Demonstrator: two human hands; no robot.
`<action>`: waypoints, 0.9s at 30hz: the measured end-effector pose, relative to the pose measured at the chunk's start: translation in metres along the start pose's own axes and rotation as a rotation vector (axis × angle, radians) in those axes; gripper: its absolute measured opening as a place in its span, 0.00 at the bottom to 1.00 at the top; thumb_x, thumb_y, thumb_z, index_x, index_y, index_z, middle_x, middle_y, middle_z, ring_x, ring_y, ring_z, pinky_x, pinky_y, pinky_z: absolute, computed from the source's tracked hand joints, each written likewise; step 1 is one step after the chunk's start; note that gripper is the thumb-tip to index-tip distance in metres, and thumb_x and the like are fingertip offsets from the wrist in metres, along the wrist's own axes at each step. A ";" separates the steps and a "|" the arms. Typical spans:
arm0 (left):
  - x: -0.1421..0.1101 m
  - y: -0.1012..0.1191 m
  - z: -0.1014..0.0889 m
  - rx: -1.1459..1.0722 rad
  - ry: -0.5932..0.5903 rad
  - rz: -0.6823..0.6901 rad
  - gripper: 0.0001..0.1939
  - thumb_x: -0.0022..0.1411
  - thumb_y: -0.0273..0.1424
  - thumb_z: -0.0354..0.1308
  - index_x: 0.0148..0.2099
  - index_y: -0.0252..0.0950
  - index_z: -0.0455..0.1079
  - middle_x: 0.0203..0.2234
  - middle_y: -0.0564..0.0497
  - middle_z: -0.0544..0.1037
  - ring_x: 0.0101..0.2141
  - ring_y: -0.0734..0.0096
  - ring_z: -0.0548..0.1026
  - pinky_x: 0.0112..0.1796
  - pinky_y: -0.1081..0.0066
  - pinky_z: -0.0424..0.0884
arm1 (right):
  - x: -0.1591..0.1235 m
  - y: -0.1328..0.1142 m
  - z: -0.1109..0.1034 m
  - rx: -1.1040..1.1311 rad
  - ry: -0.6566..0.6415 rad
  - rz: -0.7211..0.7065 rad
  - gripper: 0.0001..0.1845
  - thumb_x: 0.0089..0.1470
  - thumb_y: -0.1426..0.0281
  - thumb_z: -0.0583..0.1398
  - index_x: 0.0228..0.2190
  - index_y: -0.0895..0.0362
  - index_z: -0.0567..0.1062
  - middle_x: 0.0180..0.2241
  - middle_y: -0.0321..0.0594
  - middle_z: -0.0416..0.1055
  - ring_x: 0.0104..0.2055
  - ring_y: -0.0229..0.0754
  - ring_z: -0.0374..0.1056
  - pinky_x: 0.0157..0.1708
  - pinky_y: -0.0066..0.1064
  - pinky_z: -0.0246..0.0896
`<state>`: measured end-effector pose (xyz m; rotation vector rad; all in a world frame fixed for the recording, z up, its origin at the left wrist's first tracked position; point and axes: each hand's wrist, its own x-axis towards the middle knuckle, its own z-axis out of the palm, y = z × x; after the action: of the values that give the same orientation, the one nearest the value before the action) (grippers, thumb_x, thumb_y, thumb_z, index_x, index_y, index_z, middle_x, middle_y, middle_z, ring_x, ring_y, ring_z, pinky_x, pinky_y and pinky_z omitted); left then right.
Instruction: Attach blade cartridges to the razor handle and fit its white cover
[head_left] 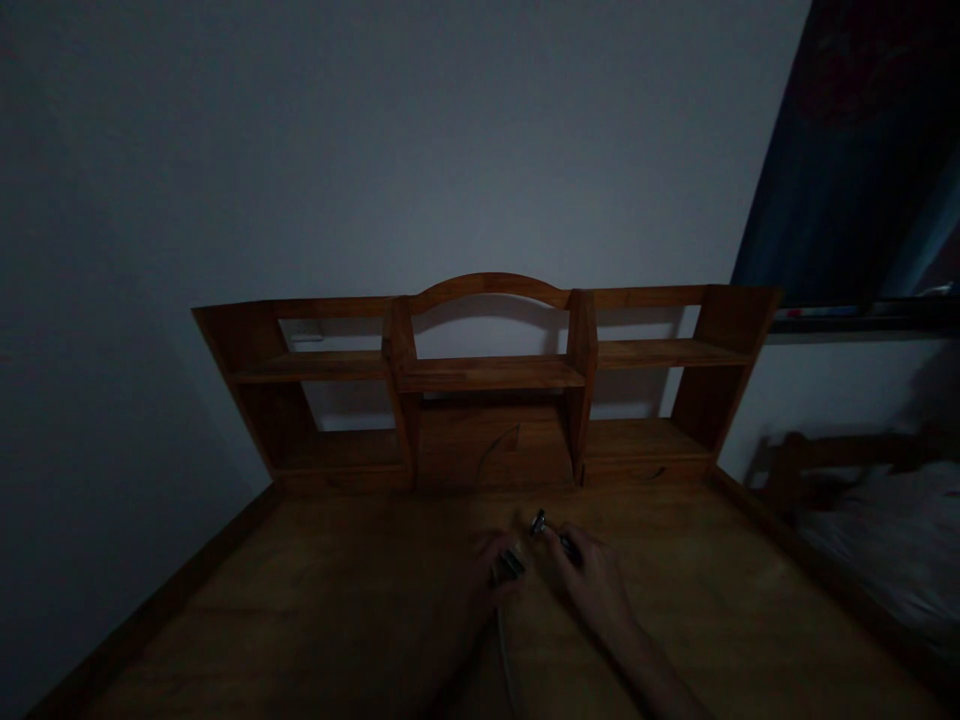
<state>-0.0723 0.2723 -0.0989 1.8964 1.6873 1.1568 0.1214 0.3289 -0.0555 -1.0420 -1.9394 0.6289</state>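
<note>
One smooth pale wall (450, 150) backs one grained wooden desk (315, 600) and its three-bay wooden hutch (487, 375), arched mid-top. Over the desk's middle, one slim pale cable (505, 660) runs below the left hand (484, 575), which curls around one dark, blocky connector (511, 563); just beside, the right hand (596, 580) pinches one shiny-tipped dark piece (538, 522).

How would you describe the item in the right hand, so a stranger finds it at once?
In front of the shelf is a desk. There, the right hand holds the item. Its shiny tip sets it apart from the dark piece in the left hand.
</note>
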 end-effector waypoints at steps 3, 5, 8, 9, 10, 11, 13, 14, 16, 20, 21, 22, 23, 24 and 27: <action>0.001 0.000 0.001 0.075 0.017 0.061 0.29 0.50 0.37 0.67 0.55 0.45 0.66 0.49 0.48 0.73 0.50 0.56 0.69 0.50 0.56 0.67 | 0.000 0.003 0.003 0.004 0.008 0.008 0.19 0.61 0.57 0.51 0.28 0.56 0.73 0.27 0.41 0.74 0.27 0.42 0.69 0.27 0.28 0.57; 0.001 0.003 0.001 0.135 0.038 0.089 0.27 0.48 0.40 0.68 0.51 0.43 0.70 0.43 0.48 0.76 0.47 0.55 0.70 0.48 0.54 0.67 | 0.000 0.005 0.005 0.005 0.009 0.014 0.20 0.61 0.57 0.51 0.28 0.57 0.73 0.25 0.41 0.73 0.27 0.42 0.69 0.27 0.28 0.57; 0.002 0.011 -0.002 0.165 0.066 0.096 0.17 0.52 0.43 0.64 0.44 0.43 0.73 0.34 0.51 0.77 0.40 0.59 0.72 0.48 0.54 0.66 | 0.000 0.009 0.007 0.043 -0.021 0.018 0.21 0.61 0.56 0.51 0.28 0.57 0.74 0.26 0.40 0.73 0.28 0.42 0.68 0.29 0.28 0.58; 0.002 0.015 -0.003 0.141 0.084 0.089 0.14 0.55 0.43 0.61 0.43 0.43 0.74 0.33 0.51 0.77 0.40 0.61 0.72 0.49 0.55 0.66 | 0.000 0.009 0.007 0.065 -0.041 0.019 0.21 0.60 0.56 0.51 0.28 0.57 0.74 0.26 0.40 0.73 0.28 0.42 0.68 0.29 0.28 0.58; 0.002 0.018 -0.004 0.094 0.105 0.075 0.13 0.58 0.42 0.58 0.42 0.42 0.74 0.34 0.51 0.77 0.40 0.62 0.72 0.49 0.56 0.66 | 0.000 0.010 0.008 0.089 -0.061 0.019 0.20 0.60 0.56 0.52 0.28 0.57 0.74 0.26 0.40 0.73 0.29 0.42 0.69 0.30 0.28 0.59; 0.002 0.021 -0.006 0.028 0.130 0.046 0.13 0.61 0.42 0.55 0.42 0.42 0.74 0.36 0.50 0.77 0.42 0.62 0.72 0.49 0.58 0.66 | 0.000 0.011 0.008 0.112 -0.081 0.016 0.20 0.60 0.56 0.52 0.28 0.58 0.74 0.26 0.40 0.74 0.29 0.42 0.68 0.30 0.28 0.59; 0.004 0.026 -0.010 -0.133 0.162 -0.044 0.15 0.64 0.42 0.51 0.43 0.40 0.74 0.41 0.48 0.77 0.44 0.63 0.72 0.48 0.62 0.66 | -0.001 0.011 0.010 0.156 -0.121 0.006 0.20 0.59 0.56 0.53 0.27 0.58 0.74 0.26 0.40 0.73 0.29 0.41 0.68 0.29 0.27 0.59; 0.005 0.027 -0.012 -0.222 0.157 -0.092 0.16 0.64 0.42 0.50 0.44 0.39 0.73 0.42 0.48 0.77 0.45 0.63 0.72 0.49 0.63 0.66 | -0.001 0.010 0.010 0.177 -0.143 -0.001 0.20 0.59 0.56 0.53 0.27 0.58 0.74 0.27 0.39 0.73 0.30 0.41 0.68 0.30 0.27 0.59; 0.007 0.029 -0.014 -0.413 0.113 -0.177 0.19 0.64 0.44 0.50 0.46 0.39 0.73 0.43 0.48 0.77 0.45 0.62 0.73 0.48 0.63 0.67 | -0.002 0.008 0.011 0.212 -0.187 -0.016 0.20 0.60 0.57 0.52 0.28 0.58 0.74 0.27 0.39 0.73 0.30 0.41 0.68 0.30 0.27 0.59; 0.012 0.019 -0.008 -0.695 0.036 -0.240 0.21 0.60 0.46 0.54 0.46 0.36 0.74 0.42 0.46 0.79 0.44 0.59 0.75 0.47 0.63 0.69 | -0.005 0.003 0.011 0.197 -0.241 -0.053 0.19 0.60 0.58 0.52 0.30 0.58 0.75 0.28 0.39 0.74 0.30 0.41 0.69 0.31 0.27 0.59; 0.012 0.015 -0.005 -0.714 0.027 -0.239 0.21 0.59 0.45 0.57 0.46 0.36 0.75 0.42 0.45 0.79 0.44 0.59 0.75 0.47 0.63 0.69 | -0.007 0.001 0.010 0.173 -0.242 -0.067 0.18 0.60 0.58 0.53 0.31 0.57 0.75 0.29 0.39 0.74 0.30 0.41 0.69 0.31 0.28 0.59; 0.013 0.010 -0.001 -0.719 0.018 -0.239 0.21 0.57 0.45 0.59 0.46 0.36 0.75 0.42 0.45 0.79 0.44 0.58 0.75 0.47 0.63 0.69 | -0.008 0.000 0.010 0.147 -0.242 -0.083 0.17 0.60 0.58 0.53 0.31 0.57 0.75 0.29 0.39 0.75 0.30 0.41 0.70 0.32 0.28 0.59; 0.013 0.006 0.002 -0.721 0.015 -0.242 0.21 0.55 0.44 0.61 0.46 0.36 0.75 0.41 0.45 0.79 0.43 0.58 0.76 0.46 0.63 0.70 | -0.009 -0.001 0.009 0.124 -0.238 -0.098 0.17 0.59 0.58 0.54 0.32 0.56 0.76 0.30 0.40 0.75 0.31 0.42 0.70 0.32 0.28 0.59; 0.013 0.002 0.005 -0.724 0.012 -0.251 0.21 0.53 0.44 0.63 0.45 0.36 0.75 0.40 0.45 0.80 0.41 0.59 0.76 0.45 0.63 0.70 | -0.010 -0.003 0.009 0.107 -0.233 -0.111 0.17 0.59 0.58 0.54 0.32 0.56 0.76 0.30 0.41 0.76 0.31 0.43 0.70 0.32 0.29 0.59; 0.012 -0.001 0.007 -0.723 0.017 -0.283 0.21 0.51 0.45 0.63 0.41 0.35 0.77 0.36 0.46 0.81 0.38 0.59 0.77 0.42 0.64 0.72 | -0.011 -0.006 0.008 0.091 -0.220 -0.131 0.18 0.59 0.57 0.54 0.33 0.56 0.77 0.30 0.43 0.76 0.31 0.44 0.71 0.32 0.29 0.60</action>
<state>-0.0684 0.2862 -0.1000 1.1682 1.2392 1.4074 0.1157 0.3159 -0.0600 -0.8098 -2.1277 0.7770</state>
